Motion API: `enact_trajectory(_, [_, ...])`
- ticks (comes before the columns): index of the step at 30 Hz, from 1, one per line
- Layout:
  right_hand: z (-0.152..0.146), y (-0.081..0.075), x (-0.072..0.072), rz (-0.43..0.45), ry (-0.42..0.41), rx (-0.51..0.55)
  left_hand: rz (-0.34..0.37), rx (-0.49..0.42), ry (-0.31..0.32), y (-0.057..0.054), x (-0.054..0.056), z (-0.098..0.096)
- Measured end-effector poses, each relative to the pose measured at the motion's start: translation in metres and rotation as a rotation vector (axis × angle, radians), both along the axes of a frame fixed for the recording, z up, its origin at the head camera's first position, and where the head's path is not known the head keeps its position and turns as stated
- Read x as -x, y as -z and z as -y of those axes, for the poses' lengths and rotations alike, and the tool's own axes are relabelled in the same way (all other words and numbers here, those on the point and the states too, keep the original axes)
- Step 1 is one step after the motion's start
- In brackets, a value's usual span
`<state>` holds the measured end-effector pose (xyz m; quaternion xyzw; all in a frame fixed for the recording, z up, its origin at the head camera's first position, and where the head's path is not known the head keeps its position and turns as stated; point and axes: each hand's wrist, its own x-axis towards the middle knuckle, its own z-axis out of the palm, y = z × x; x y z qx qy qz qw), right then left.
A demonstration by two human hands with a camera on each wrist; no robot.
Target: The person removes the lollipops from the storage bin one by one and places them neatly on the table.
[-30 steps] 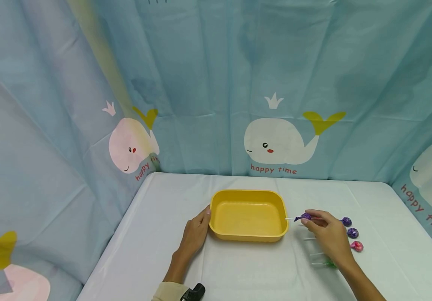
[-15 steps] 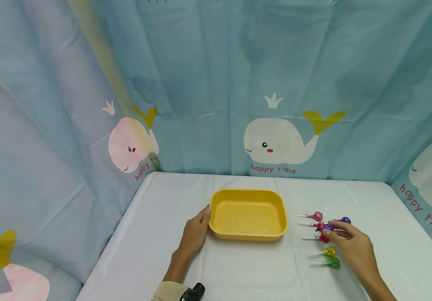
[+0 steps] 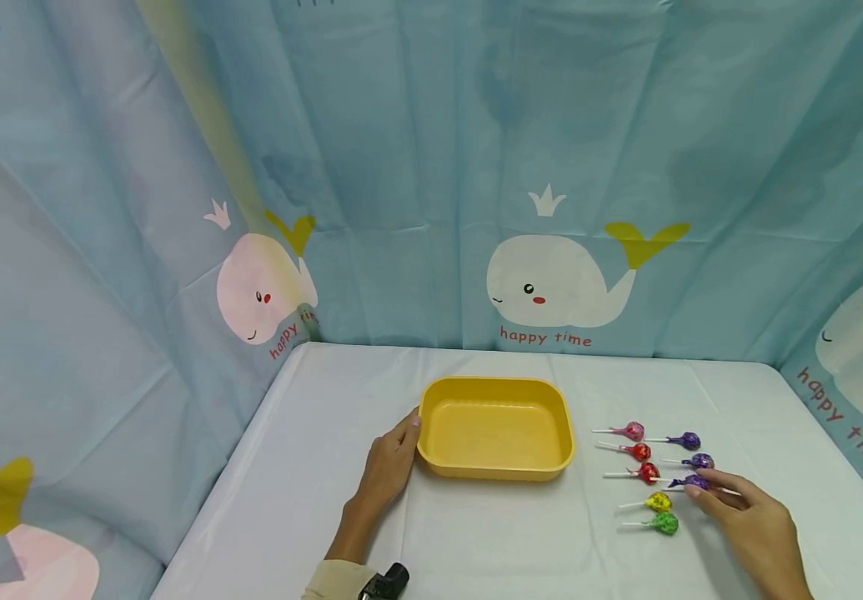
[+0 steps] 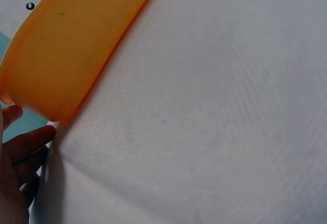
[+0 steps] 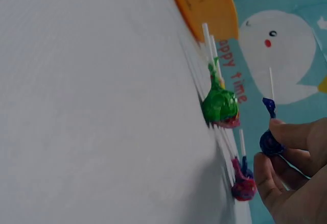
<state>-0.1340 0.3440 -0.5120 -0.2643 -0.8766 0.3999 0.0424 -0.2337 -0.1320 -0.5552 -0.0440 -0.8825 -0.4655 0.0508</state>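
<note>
My right hand (image 3: 754,521) pinches a purple-wrapped lollipop (image 5: 271,143) by its round head, with thumb and fingertips. Its white stick points left in the head view, over the right side of a loose group on the white table. A pink lollipop (image 5: 244,187) lies below this hand, mostly hidden in the head view. Around it are a green lollipop (image 3: 665,523), a yellow one (image 3: 659,502), red lollipops (image 3: 649,473) and two more purple lollipops (image 3: 689,440). My left hand (image 3: 389,462) rests against the left end of the yellow tray (image 3: 499,473), its fingers fairly straight.
Another pink lollipop (image 3: 634,431) lies at the back of the group, to the right of the tray. The white-covered table (image 3: 506,542) meets a blue whale-print curtain (image 3: 401,275) at the back and sides. A black device sits on the left wrist.
Carrying the purple lollipop, my right hand has moved from beside the tray to the right and nearer to me, uncovering most of the group. The left hand and tray stay put.
</note>
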Motion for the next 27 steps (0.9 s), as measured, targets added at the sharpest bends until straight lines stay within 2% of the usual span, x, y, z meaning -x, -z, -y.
enact_trajectory(7, [-0.012,0.009,-0.01,0.097,0.043,0.027,-0.004,0.0,0.002,0.001,0.0,0.001])
enact_trajectory(17, [-0.03,0.016,-0.022,0.133,0.052,-0.014,0.001,0.0,-0.006,-0.001,0.0,0.0])
enact_trajectory(27, [-0.041,0.024,-0.02,0.156,0.026,-0.034,0.005,0.001,-0.005,-0.002,-0.001,0.0])
